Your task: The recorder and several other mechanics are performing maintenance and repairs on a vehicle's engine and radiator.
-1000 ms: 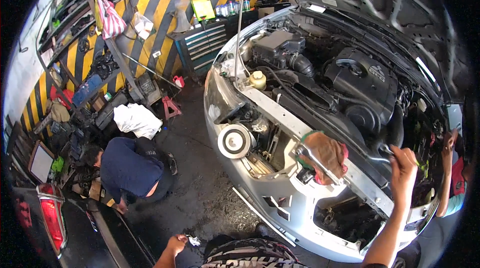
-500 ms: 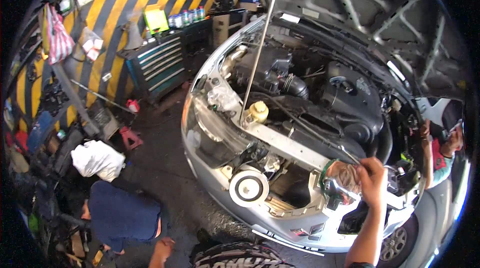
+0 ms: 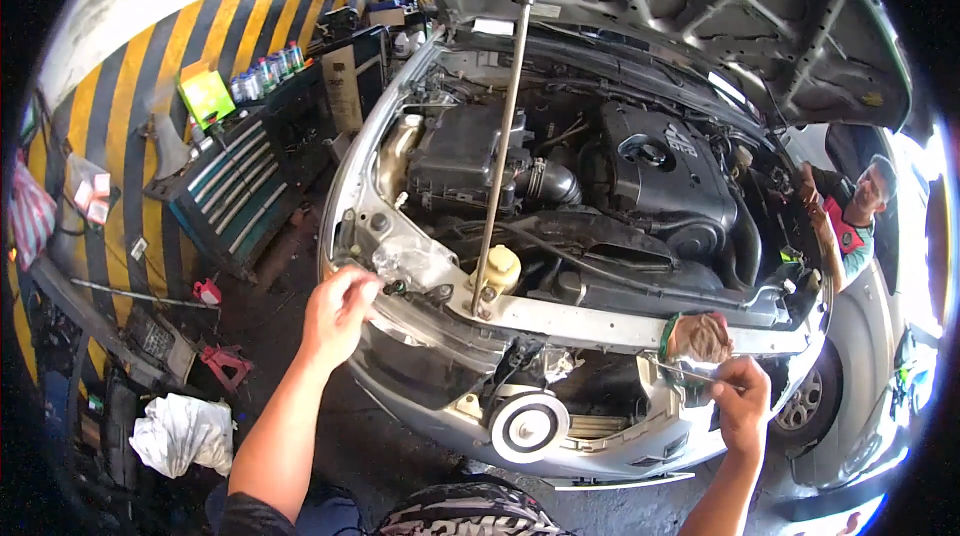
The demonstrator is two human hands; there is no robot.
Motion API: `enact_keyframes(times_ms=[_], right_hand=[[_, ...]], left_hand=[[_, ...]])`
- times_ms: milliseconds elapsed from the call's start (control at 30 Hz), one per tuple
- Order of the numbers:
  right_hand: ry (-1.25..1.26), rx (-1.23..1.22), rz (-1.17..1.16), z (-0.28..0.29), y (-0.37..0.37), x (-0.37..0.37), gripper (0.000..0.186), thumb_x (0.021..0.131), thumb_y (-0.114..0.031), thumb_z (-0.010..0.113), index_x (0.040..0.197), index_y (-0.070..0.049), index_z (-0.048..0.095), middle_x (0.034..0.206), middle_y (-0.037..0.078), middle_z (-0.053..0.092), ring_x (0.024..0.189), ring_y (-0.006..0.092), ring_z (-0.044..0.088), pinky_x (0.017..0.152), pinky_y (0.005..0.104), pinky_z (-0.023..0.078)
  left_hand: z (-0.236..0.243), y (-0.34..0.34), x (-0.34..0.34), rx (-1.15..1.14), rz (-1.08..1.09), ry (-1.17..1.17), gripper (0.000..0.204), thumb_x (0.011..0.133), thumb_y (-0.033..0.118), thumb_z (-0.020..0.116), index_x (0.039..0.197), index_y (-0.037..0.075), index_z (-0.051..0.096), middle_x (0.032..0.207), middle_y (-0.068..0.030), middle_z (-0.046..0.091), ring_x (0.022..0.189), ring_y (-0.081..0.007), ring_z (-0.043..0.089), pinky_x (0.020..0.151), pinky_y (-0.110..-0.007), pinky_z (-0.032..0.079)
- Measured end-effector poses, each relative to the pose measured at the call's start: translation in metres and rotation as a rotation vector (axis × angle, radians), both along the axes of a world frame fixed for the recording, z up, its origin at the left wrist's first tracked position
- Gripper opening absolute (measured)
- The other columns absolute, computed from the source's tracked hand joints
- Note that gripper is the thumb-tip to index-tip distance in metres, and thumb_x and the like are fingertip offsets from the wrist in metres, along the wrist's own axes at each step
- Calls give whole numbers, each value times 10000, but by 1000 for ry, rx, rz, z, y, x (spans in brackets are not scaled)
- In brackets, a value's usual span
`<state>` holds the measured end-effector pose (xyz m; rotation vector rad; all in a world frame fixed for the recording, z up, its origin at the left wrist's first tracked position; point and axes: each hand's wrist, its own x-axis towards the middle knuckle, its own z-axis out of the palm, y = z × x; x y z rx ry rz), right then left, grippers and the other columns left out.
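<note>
One slim, shiny metal tool (image 3: 686, 370) sits in the right hand (image 3: 742, 404), whose fingers are curled tight around one end; the narrow shaft points left, just in front of a crumpled brown cloth (image 3: 703, 338) with a green edge. The left hand (image 3: 342, 314) is raised beside the headlight (image 3: 425, 348) and its smooth, curved clear lens—its fingers are bent, but whether they pinch anything I cannot tell.

Between the hands runs a pale, flat metal crossbar (image 3: 590, 321), with a round white disc (image 3: 528, 428), ringed in grey, below it. A slender straight rod (image 3: 508, 126) rises from the bar's left end, near a squat, yellowish plastic reservoir (image 3: 501, 270). Behind lie a broad, moulded black engine cover (image 3: 665, 168) and a ribbed hose (image 3: 552, 182)—dull plastic beneath the hood's (image 3: 680, 21) dark, webbed underside.
</note>
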<state>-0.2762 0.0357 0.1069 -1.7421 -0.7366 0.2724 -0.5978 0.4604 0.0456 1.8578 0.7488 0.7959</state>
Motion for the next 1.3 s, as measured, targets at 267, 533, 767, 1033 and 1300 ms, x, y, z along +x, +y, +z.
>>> enact_keyframes(times_ms=[267, 533, 767, 1033, 1300], right_hand=[[21, 304, -100, -19, 77, -4, 223, 814, -99, 798, 888, 9, 617, 852, 65, 640, 701, 133, 614, 666, 266, 501], [-42, 88, -217, -6, 177, -50, 211, 938, -159, 735, 981, -20, 582, 961, 48, 597, 834, 136, 621, 774, 276, 506], [-36, -80, -380, -15, 250, -75, 170, 974, -72, 644, 1073, 6, 530, 916, 78, 649, 826, 139, 650, 773, 299, 530], [-276, -353, -437, -37, 305, -47, 305, 950, -51, 591, 1227, 29, 491, 897, 114, 636, 743, 180, 673, 700, 312, 539], [-289, -510, -363, -31, 319, -23, 223, 944, -34, 627, 1134, 7, 517, 844, 161, 690, 720, 238, 725, 666, 345, 550]], left_hand=[[36, 55, 175, 386, -675, 315, 287, 989, 239, 627, 1145, 6, 690, 1138, -157, 692, 1082, -291, 680, 959, -380, 533], [-14, 73, 291, 162, -1211, 813, 804, 988, 708, 425, 1301, 6, 661, 1310, -158, 678, 1211, -296, 637, 1033, -413, 481], [-27, 80, 310, -61, -1431, 791, 935, 942, 793, 394, 1392, -3, 591, 1375, -141, 639, 1285, -238, 577, 1086, -417, 429], [-76, 94, 324, -521, -1609, 554, 941, 948, 786, 397, 1431, -8, 545, 1352, -125, 642, 1211, -196, 596, 1058, -352, 426], [-41, 107, 308, -451, -1532, 582, 915, 956, 786, 382, 1365, 2, 613, 1265, -137, 681, 1147, -194, 611, 1014, -342, 442]])
